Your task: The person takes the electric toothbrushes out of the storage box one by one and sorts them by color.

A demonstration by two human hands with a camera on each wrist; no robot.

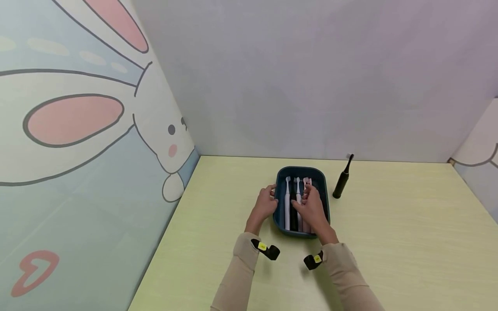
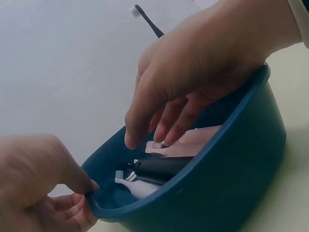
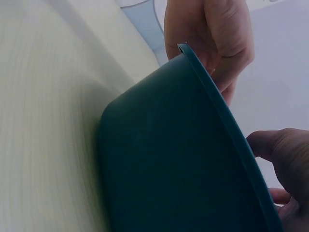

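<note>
A dark blue bin [image 1: 277, 216] stands on the table, holding several electric toothbrushes side by side. Among them are a white toothbrush [image 1: 287, 211], a black toothbrush [image 2: 161, 169] and pink toothbrushes [image 2: 188, 149]. My left hand [image 1: 266, 203] grips the bin's left rim, thumb on the inner side and fingers outside, as the left wrist view shows. Over the bin's right part hovers my right hand [image 1: 312, 208], its fingers loosely bent down above the pink toothbrushes; nothing shows between them. The right wrist view mostly shows the bin's outer wall [image 3: 169, 145], with the toothbrushes hidden.
Another black electric toothbrush [image 1: 341, 183] stands upright on the table, right of the bin. The pale yellow table [image 1: 408, 224] meets a plain light wall [image 1: 311, 86] behind. A wall with a cartoon rabbit [image 1: 155, 138] borders the left side.
</note>
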